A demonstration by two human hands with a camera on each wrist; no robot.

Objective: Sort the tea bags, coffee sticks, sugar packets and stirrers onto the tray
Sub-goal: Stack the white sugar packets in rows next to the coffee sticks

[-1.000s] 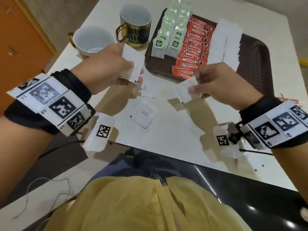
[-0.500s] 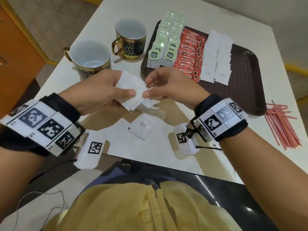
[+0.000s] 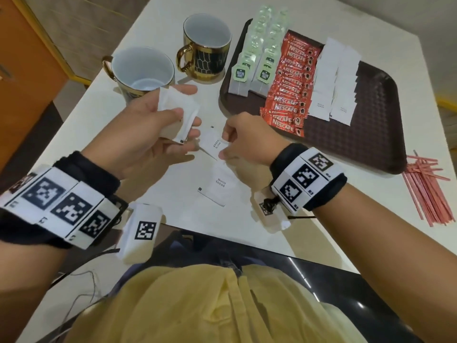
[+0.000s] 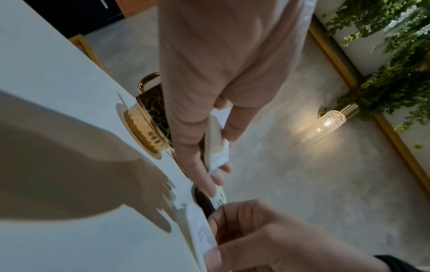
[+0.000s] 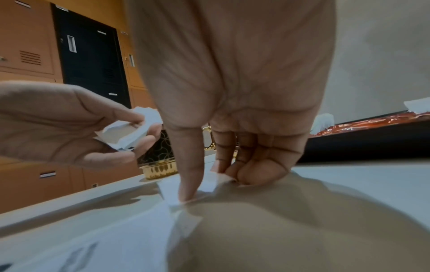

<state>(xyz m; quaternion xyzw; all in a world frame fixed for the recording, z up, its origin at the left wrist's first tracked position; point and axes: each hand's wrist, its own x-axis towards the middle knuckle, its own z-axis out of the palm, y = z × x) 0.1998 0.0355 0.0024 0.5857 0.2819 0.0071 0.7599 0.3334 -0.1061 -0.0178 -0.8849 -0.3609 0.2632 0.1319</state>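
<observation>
Our left hand (image 3: 138, 125) hovers over the near-left part of the pale smooth worktop (image 3: 284, 16), thumb and fingers clamped on a small stack of white paper sugar packets (image 3: 176, 113). Our right hand (image 3: 249, 142) is down at the worktop, thumb and forefinger pinching one flat white sugar packet (image 3: 214, 143) that lies on the surface; the other fingers are curled under. A second loose white packet printed "WHITE SUGAR" (image 3: 217, 185) lies just near of it, close to the worktop's near edge, where our yellow shirt (image 3: 197, 305) begins.

Bare worktop stays open between our hands and the dark brown textured plastic tray (image 3: 376, 120) on the right. The tray holds, from left to right, rows of pale green tea bags (image 3: 257, 60), glossy red coffee sticks (image 3: 291, 78) and white sugar packets laid in two columns (image 3: 333, 78); its right half is bare. Thin pink stirrers (image 3: 425, 189) lie in a loose bundle off the tray's right edge.

Two round gold-handled ceramic mugs (image 3: 170, 60) stand far left, near the worktop's left edge.
</observation>
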